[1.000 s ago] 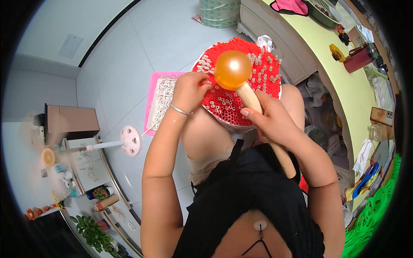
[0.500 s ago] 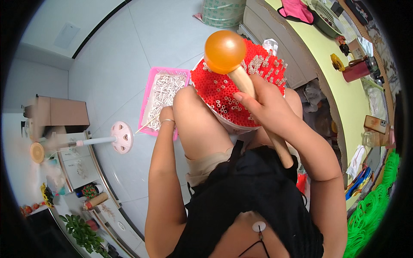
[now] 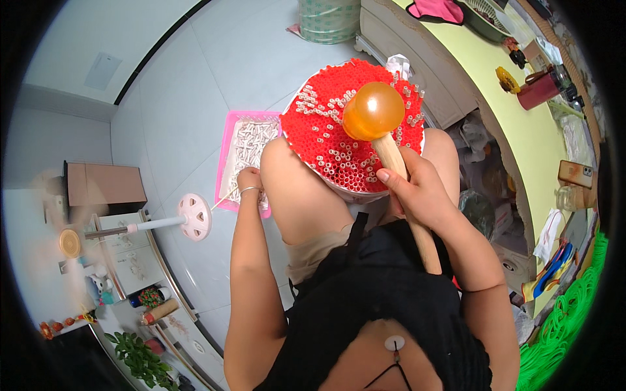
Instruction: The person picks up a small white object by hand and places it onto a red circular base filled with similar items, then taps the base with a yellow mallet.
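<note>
The right hand is clamped around the wooden handle of a mallet, and the mallet's amber head stands out beyond those fingers, in front of a packed mass of red tubes in this view. The handle's other end runs back from the same fingers toward the person. The tubes fill a white tub, spreading ahead and to the left of the right fingers, with pale inserts standing up from them in patches. The left hand is at the near end of a pink basket, where small white pieces lie ahead of its fingers; whether these are apart or together I cannot tell. A silver bangle sits just behind them.
</note>
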Tool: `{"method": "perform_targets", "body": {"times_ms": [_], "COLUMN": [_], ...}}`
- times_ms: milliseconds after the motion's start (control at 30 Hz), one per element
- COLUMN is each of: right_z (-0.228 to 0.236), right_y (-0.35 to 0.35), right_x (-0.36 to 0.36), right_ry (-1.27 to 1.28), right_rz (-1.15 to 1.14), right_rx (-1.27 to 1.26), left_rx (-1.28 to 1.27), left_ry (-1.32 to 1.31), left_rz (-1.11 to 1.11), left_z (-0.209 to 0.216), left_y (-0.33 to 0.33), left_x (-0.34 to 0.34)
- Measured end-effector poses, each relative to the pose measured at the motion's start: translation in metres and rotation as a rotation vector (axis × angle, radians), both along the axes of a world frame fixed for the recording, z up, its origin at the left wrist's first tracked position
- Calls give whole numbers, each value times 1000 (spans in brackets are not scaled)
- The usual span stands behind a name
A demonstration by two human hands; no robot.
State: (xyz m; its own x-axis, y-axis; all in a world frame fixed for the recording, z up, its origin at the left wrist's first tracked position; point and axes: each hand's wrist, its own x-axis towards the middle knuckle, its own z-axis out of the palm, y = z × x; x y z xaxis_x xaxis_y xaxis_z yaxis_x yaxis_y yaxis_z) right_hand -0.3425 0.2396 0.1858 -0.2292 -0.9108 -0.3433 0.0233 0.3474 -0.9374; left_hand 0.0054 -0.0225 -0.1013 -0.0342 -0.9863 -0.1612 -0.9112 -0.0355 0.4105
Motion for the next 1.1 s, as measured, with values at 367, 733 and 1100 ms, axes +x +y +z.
{"method": "perform_targets", "body": {"times_ms": [367,733,1100], "right_z": [-10,5,-1], "right_y": [8,-5,2], "right_x": [-8,6,-3], "right_ry": [-13,-105,-170], "right_rz": [-9,115,28], "right_rx": [-11,-32,-6], "left_rx": [-412,-415,-399], "left_ry": [303,320,182], "left_rz": [-299,-803,-739], "left_z": [210,277,251], "left_y": [50,103,97], "left_x": [-73,-167,-170]}}
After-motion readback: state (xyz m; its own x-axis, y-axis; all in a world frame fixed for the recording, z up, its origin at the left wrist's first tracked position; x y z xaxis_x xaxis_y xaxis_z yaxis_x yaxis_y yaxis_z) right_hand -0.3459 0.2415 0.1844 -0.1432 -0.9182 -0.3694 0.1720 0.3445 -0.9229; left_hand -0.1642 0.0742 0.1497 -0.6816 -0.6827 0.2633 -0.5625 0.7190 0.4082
